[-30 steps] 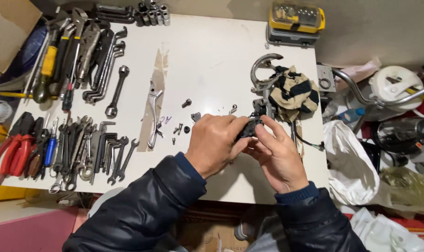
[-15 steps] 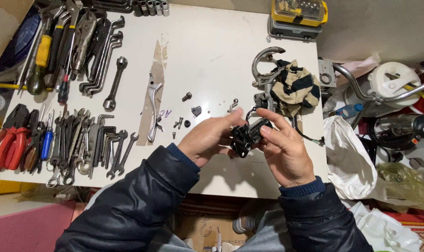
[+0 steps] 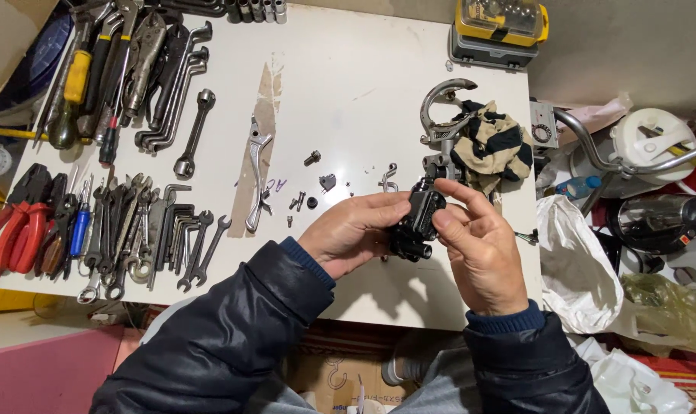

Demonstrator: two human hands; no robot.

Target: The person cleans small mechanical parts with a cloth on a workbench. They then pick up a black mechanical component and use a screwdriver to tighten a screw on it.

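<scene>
Both my hands hold a small black metal part, a boxy cylinder body (image 3: 415, 222), above the near edge of the white table (image 3: 348, 84). My left hand (image 3: 352, 234) grips it from the left with fingers curled over its top. My right hand (image 3: 478, 245) pinches its right side with thumb and fingers. Small screws and bits (image 3: 317, 184) lie on the table just behind my hands. A silver lever (image 3: 256, 172) lies to their left.
Rows of wrenches (image 3: 145, 230), pliers (image 3: 22, 218) and screwdrivers (image 3: 76, 77) cover the table's left side. A striped rag (image 3: 494, 146) with a curved metal bracket (image 3: 444, 103) sits at right. A yellow case (image 3: 501, 27) stands at the far edge. Bags and a handlebar (image 3: 601, 157) crowd the right.
My hands have opened apart a little and turned the black part, so it shows more between my fingers. The camera has shifted slightly lower.
</scene>
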